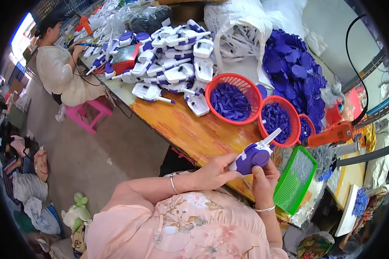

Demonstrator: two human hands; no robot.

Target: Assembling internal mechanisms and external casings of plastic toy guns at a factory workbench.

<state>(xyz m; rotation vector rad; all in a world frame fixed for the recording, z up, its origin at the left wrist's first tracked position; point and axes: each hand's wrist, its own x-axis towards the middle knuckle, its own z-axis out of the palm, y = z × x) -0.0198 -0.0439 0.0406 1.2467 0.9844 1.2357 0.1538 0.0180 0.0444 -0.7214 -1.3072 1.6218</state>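
Over the table's near edge I hold a white-and-purple plastic housing [251, 158], with a round purple cover on its body and a narrow white handle pointing up and to the right. My left hand [220, 169] grips its left end, fingers bent against the side. On the right side my right hand [265, 178] closes round it, the thumb pressed near the round cover. Just beyond the housing stands a red basket [294, 113] of small purple parts. A green basket [280, 196] of small silvery pieces, seemingly screws, lies beside my right hand.
A larger red basket [255, 88] holds purple strips. Behind it are piled white-and-purple housings [177, 73], a white sack [263, 32] of white parts and purple discs [291, 64]. An orange power screwdriver [332, 134] is at right. A co-worker [67, 71] sits at far left.
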